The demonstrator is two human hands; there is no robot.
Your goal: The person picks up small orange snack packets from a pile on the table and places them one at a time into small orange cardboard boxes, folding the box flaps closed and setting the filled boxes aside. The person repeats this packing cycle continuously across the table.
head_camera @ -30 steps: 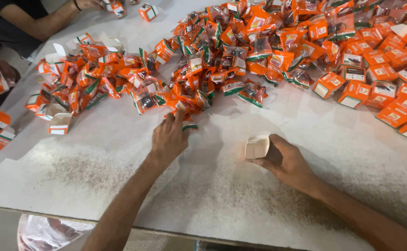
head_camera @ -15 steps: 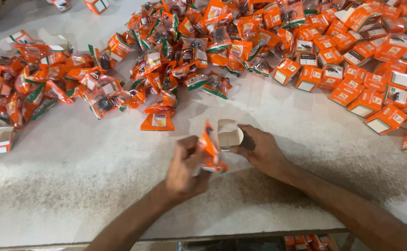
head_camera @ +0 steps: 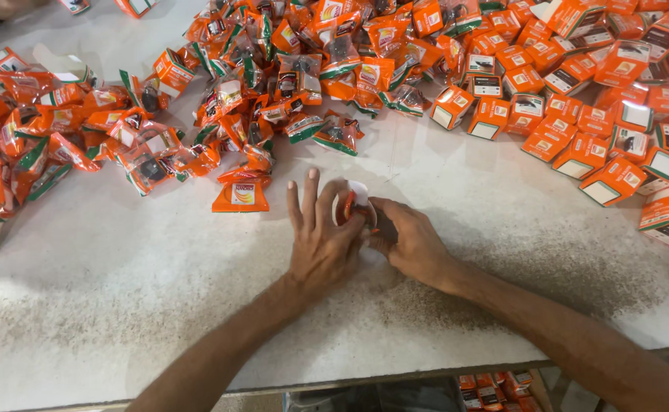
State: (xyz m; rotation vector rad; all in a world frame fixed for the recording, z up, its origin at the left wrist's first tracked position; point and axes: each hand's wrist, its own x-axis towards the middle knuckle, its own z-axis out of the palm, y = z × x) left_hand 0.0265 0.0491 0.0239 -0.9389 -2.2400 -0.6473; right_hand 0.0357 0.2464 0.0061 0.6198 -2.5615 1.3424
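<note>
Sachets [head_camera: 243, 194] orange, green-edged, clear windows. Cartons [head_camera: 613, 179] orange, white and black end panels. Small box [head_camera: 353, 204] between hands orange, white flap. Desk [head_camera: 159, 305] pale grey, dark speckles.

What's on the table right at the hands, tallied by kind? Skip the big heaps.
Hands: 2, the left hand and the right hand
small box between the hands: 1
orange packet lying alone to their left: 1
Total: 4

just one head cam, looking steeply down from close above the pale table [head_camera: 159, 305]; faces forward over its near edge; no second view
</note>
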